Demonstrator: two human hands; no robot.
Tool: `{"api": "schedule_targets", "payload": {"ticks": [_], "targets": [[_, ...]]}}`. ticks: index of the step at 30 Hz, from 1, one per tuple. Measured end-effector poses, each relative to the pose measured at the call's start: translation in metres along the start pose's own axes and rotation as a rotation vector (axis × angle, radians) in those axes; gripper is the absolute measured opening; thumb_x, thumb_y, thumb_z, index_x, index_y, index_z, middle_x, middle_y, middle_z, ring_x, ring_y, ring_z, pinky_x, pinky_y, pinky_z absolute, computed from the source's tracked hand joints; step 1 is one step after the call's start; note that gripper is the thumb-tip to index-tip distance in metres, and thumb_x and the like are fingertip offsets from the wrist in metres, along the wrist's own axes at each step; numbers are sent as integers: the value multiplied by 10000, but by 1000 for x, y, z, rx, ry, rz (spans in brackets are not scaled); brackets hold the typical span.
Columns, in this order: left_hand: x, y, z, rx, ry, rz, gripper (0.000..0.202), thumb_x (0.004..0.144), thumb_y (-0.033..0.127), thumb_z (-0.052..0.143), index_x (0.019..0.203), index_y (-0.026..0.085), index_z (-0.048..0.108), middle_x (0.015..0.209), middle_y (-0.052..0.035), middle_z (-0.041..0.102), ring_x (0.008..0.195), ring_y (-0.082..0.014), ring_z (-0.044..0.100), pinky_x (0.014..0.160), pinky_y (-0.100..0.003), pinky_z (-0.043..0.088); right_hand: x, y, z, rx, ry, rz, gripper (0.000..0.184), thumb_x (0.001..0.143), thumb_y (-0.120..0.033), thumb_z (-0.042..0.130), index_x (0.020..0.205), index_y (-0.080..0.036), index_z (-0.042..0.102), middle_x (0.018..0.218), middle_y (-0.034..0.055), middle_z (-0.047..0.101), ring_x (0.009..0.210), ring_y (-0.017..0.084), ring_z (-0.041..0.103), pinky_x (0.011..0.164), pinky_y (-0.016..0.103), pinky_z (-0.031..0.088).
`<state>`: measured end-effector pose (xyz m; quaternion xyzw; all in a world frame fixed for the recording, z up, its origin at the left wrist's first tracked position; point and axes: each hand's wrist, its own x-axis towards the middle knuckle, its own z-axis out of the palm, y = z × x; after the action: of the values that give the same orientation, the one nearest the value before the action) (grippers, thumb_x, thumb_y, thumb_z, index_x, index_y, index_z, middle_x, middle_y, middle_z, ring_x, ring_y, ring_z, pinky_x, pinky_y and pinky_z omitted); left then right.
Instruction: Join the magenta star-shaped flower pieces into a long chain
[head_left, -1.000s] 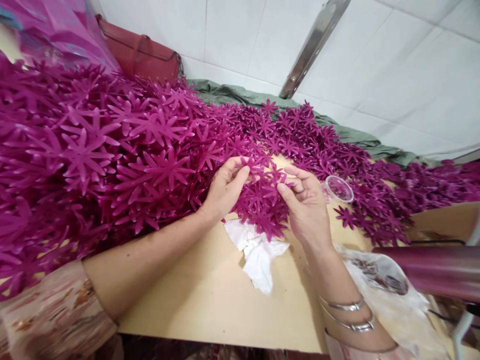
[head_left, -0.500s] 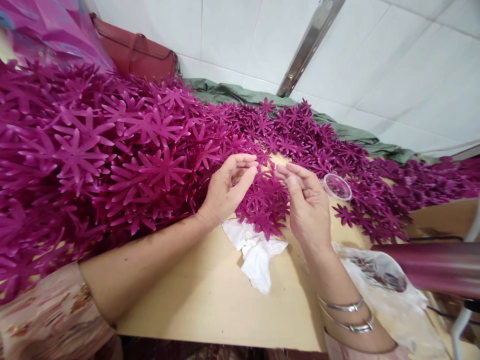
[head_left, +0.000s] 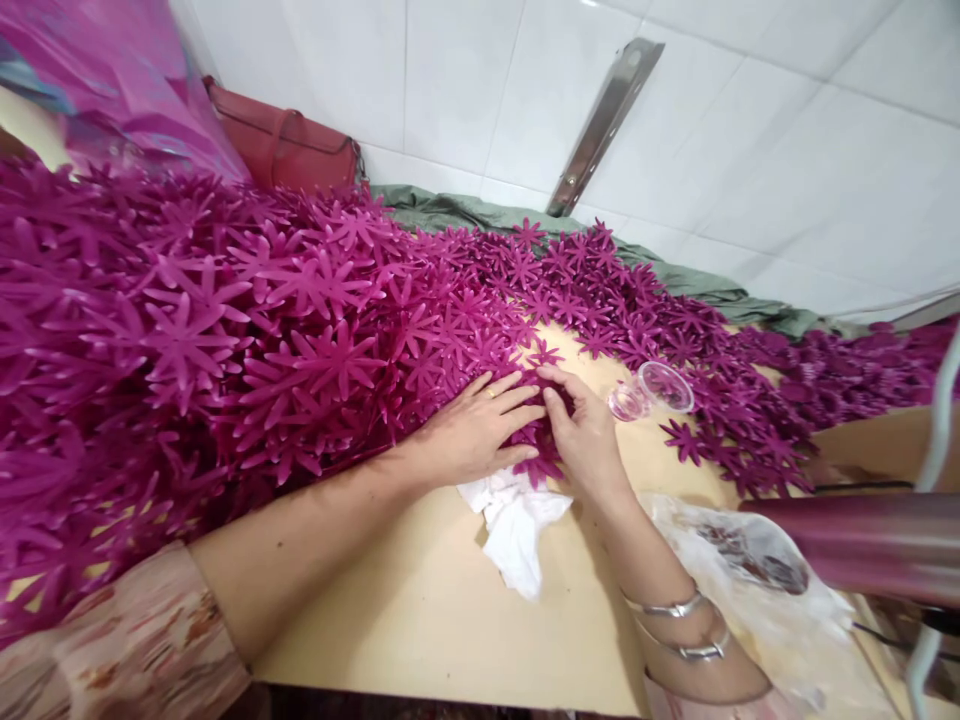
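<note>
My left hand (head_left: 491, 428) lies palm down with its fingers spread over a small heap of magenta flower pieces (head_left: 541, 468), which it partly hides. Touching the heap's right side is my right hand (head_left: 585, 430), its thumb and forefinger curved and a little apart, with magenta showing between them. Whether a piece is caught under either hand's fingers is hidden. Below the hands a crumpled white cloth (head_left: 514, 530) lies on the pale yellow tabletop (head_left: 390, 610). Two silver bangles circle my right wrist.
A large mound of flower pieces (head_left: 187, 340) covers the left; more lie along the back. Small clear round containers (head_left: 666, 388) stand right of my hands. Further right are a plastic bag (head_left: 757, 560) and a magenta cylinder (head_left: 862, 545). A red handbag (head_left: 285, 140) sits behind.
Both hands have come down from above the small heap onto it. My left fingers have spread flat. A clear round container right of my hand has come into view.
</note>
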<state>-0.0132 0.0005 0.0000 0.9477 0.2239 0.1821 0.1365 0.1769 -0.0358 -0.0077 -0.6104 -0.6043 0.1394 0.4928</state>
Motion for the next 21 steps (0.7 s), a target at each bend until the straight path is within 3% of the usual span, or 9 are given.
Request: {"api": "schedule_targets", "payload": {"ticks": [3, 9, 14, 18, 21], "targets": [[0, -2, 2, 26, 14, -35, 470, 1020, 366, 545, 1466, 219, 526, 1633, -94, 455, 1568, -280, 336, 1298, -516, 243, -1, 1, 3, -15, -6, -29, 288, 961, -314, 546, 1163, -204, 719, 1247, 121, 743, 1194, 246, 678, 1137, 485, 478], [5, -6, 4, -33, 126, -116, 399, 1023, 255, 506, 1413, 216, 581, 1558, -92, 550, 1518, -263, 426, 1278, -522, 306, 3, -2, -5, -16, 138, -44, 304, 997, -284, 480, 1172, -203, 716, 1253, 127, 734, 1213, 237, 666, 1146, 504, 468], [10, -15, 6, -64, 252, -244, 389, 970, 116, 496, 1322, 176, 649, 1474, -101, 626, 1422, -263, 537, 1239, -477, 402, 4, 14, -8, -69, 123, -4, 355, 976, -215, 431, 1200, -169, 702, 1247, 153, 722, 1208, 246, 659, 1130, 520, 482], [11, -17, 8, -46, 333, -350, 382, 966, 99, 490, 1291, 192, 669, 1439, -97, 651, 1383, -270, 568, 1196, -493, 452, 2, 20, -5, -175, 78, 11, 379, 903, -205, 547, 1256, -186, 682, 1282, 160, 673, 1229, 289, 610, 1135, 566, 463], [12, -15, 6, -39, 353, -377, 392, 962, 89, 494, 1298, 196, 666, 1441, -101, 648, 1372, -273, 575, 1182, -505, 462, 1, 18, -5, -234, 79, 31, 363, 876, -220, 608, 1225, -203, 705, 1169, 144, 659, 1139, 303, 602, 1083, 583, 486]]}}
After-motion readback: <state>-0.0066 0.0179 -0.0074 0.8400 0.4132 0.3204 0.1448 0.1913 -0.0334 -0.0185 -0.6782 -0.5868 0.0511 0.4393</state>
